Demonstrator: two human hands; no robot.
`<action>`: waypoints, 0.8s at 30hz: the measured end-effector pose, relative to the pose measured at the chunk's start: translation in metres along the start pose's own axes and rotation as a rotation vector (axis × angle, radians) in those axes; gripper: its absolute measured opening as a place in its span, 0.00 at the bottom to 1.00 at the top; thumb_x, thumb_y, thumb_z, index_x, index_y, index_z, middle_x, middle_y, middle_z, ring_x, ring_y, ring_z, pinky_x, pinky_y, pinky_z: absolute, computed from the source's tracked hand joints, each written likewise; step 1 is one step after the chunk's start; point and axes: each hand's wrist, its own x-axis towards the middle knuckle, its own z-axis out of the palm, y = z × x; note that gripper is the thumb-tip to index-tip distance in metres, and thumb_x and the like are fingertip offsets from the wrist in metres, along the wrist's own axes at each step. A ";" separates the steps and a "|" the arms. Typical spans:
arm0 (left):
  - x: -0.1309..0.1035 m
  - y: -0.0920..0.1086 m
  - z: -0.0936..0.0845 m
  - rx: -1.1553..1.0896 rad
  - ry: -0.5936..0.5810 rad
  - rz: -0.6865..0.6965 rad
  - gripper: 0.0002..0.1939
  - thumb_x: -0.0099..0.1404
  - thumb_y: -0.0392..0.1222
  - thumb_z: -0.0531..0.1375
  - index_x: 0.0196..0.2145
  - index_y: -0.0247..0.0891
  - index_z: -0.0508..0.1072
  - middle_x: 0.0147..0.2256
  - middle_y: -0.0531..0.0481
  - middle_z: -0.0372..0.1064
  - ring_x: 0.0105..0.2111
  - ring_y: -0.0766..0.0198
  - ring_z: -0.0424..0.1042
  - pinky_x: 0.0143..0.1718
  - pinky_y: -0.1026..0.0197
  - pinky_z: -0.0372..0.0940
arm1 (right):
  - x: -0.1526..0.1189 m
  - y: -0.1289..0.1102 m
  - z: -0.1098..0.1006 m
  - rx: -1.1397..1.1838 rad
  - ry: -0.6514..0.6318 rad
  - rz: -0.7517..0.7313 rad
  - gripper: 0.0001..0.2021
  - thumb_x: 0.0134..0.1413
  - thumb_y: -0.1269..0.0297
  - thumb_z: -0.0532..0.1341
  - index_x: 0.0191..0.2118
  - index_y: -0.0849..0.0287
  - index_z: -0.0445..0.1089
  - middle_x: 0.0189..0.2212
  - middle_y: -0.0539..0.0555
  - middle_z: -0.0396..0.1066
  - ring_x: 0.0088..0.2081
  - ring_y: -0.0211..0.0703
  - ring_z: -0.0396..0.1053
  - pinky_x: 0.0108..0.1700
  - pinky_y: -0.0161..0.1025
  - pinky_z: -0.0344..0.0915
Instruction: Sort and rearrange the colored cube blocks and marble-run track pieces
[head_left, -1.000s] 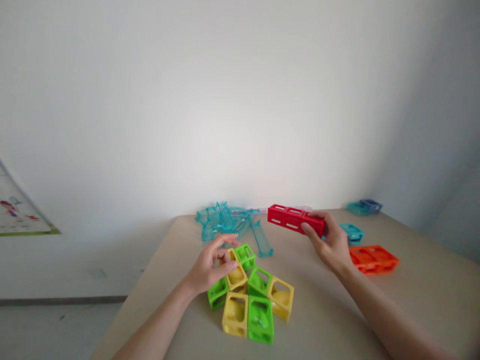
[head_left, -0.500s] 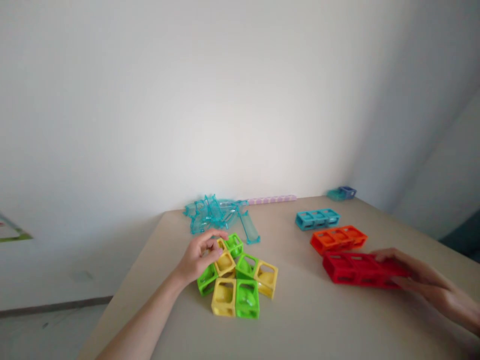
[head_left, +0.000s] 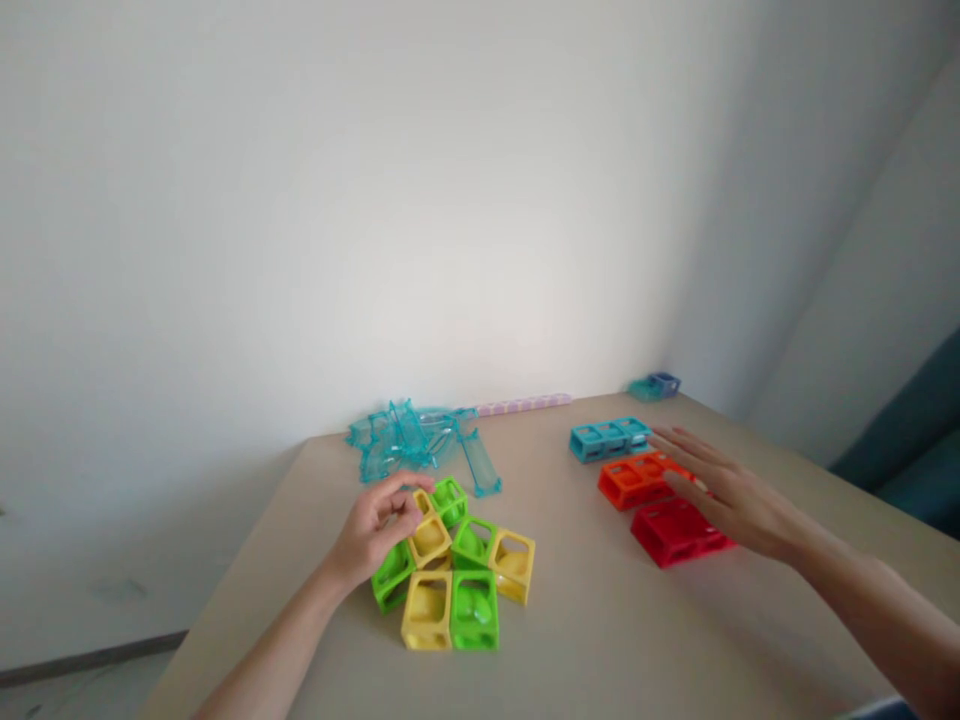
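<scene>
My left hand (head_left: 379, 530) rests with curled fingers on a yellow cube (head_left: 430, 540) in a cluster of green and yellow hollow cubes. It seems to grip that cube. A green cube (head_left: 475, 610) and a yellow cube (head_left: 427, 612) form the cluster's near side. On the right, my right hand (head_left: 727, 490) is spread above the orange block row (head_left: 634, 480) and the red block row (head_left: 675, 533), covering their right ends. Its fingertips come near the right end of the light blue block row (head_left: 609, 440). Nothing shows in its grasp.
Transparent teal pieces (head_left: 405, 440) lie piled at the table's back left, beside a pale purple patterned strip (head_left: 525, 405) along the wall. A dark blue cube (head_left: 665, 384) with a teal piece sits at the back right corner. A dark teal curtain (head_left: 911, 450) hangs at the right.
My right hand has let go of the red row and moved up and left over the orange one. The red row lies closer alongside the orange row. The whole view has shifted slightly.
</scene>
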 end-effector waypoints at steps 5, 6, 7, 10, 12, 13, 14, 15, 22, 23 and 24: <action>0.001 -0.001 -0.001 -0.009 -0.009 0.007 0.17 0.63 0.46 0.58 0.47 0.34 0.66 0.23 0.56 0.58 0.25 0.68 0.59 0.27 0.65 0.52 | 0.009 -0.007 0.030 -0.065 -0.236 0.090 0.29 0.63 0.50 0.39 0.66 0.56 0.50 0.65 0.54 0.47 0.65 0.53 0.42 0.64 0.57 0.44; 0.001 -0.001 0.000 -0.013 -0.008 0.008 0.17 0.63 0.46 0.58 0.47 0.34 0.66 0.23 0.56 0.58 0.25 0.68 0.59 0.27 0.65 0.52 | 0.009 -0.006 0.032 -0.076 -0.252 0.105 0.29 0.63 0.49 0.38 0.66 0.55 0.48 0.65 0.53 0.45 0.66 0.53 0.40 0.64 0.58 0.43; 0.002 -0.001 0.000 -0.017 -0.007 0.009 0.17 0.63 0.46 0.58 0.46 0.33 0.66 0.23 0.56 0.58 0.25 0.68 0.59 0.27 0.65 0.52 | 0.010 -0.006 0.032 -0.083 -0.263 0.122 0.30 0.63 0.49 0.37 0.66 0.55 0.46 0.66 0.52 0.43 0.66 0.53 0.38 0.64 0.59 0.43; 0.002 -0.002 -0.001 -0.020 -0.010 0.016 0.17 0.62 0.46 0.58 0.46 0.33 0.67 0.23 0.56 0.57 0.25 0.68 0.58 0.27 0.65 0.52 | 0.021 -0.006 0.030 -0.111 -0.252 0.153 0.30 0.63 0.47 0.35 0.67 0.53 0.41 0.67 0.51 0.37 0.66 0.55 0.32 0.63 0.63 0.39; 0.002 -0.002 -0.001 -0.021 -0.015 0.018 0.17 0.62 0.46 0.58 0.46 0.34 0.67 0.23 0.56 0.57 0.25 0.68 0.58 0.27 0.65 0.52 | 0.035 -0.009 0.030 -0.133 -0.220 0.133 0.31 0.63 0.47 0.36 0.67 0.53 0.40 0.67 0.51 0.36 0.66 0.57 0.31 0.63 0.65 0.37; 0.002 -0.002 -0.001 -0.022 -0.015 0.015 0.17 0.62 0.46 0.58 0.46 0.34 0.67 0.23 0.56 0.57 0.25 0.68 0.58 0.27 0.65 0.52 | 0.042 -0.011 0.031 -0.142 -0.217 0.115 0.30 0.63 0.47 0.37 0.67 0.53 0.41 0.67 0.52 0.36 0.66 0.58 0.32 0.62 0.65 0.38; 0.001 -0.002 -0.001 -0.022 -0.015 0.013 0.17 0.62 0.46 0.58 0.46 0.34 0.67 0.23 0.56 0.57 0.25 0.68 0.59 0.27 0.65 0.52 | 0.049 -0.013 0.033 -0.150 -0.235 0.099 0.30 0.63 0.47 0.38 0.67 0.53 0.43 0.67 0.53 0.38 0.66 0.59 0.35 0.62 0.66 0.40; 0.001 -0.002 -0.001 -0.022 -0.014 0.009 0.17 0.62 0.46 0.58 0.46 0.34 0.67 0.23 0.56 0.57 0.25 0.68 0.59 0.27 0.65 0.52 | 0.055 -0.015 0.035 -0.155 -0.252 0.091 0.29 0.64 0.48 0.38 0.67 0.53 0.44 0.67 0.54 0.41 0.66 0.60 0.38 0.61 0.66 0.42; 0.001 -0.002 -0.001 0.009 -0.001 0.008 0.17 0.62 0.46 0.58 0.46 0.35 0.67 0.23 0.56 0.58 0.25 0.68 0.59 0.27 0.66 0.52 | 0.054 -0.021 0.035 -0.164 -0.270 0.077 0.29 0.64 0.50 0.38 0.66 0.53 0.46 0.66 0.54 0.45 0.65 0.58 0.43 0.60 0.65 0.46; 0.001 -0.002 -0.001 0.013 0.000 0.006 0.17 0.62 0.46 0.58 0.46 0.35 0.67 0.23 0.56 0.58 0.25 0.68 0.59 0.27 0.66 0.52 | 0.052 -0.022 0.033 -0.162 -0.274 0.080 0.29 0.64 0.50 0.38 0.66 0.53 0.46 0.66 0.54 0.45 0.65 0.57 0.42 0.61 0.64 0.46; 0.001 -0.002 -0.001 0.014 0.001 0.004 0.17 0.62 0.46 0.59 0.46 0.35 0.67 0.23 0.56 0.58 0.25 0.68 0.59 0.27 0.66 0.52 | 0.049 -0.024 0.030 -0.160 -0.278 0.083 0.29 0.63 0.50 0.38 0.66 0.53 0.46 0.66 0.54 0.46 0.65 0.57 0.42 0.61 0.63 0.46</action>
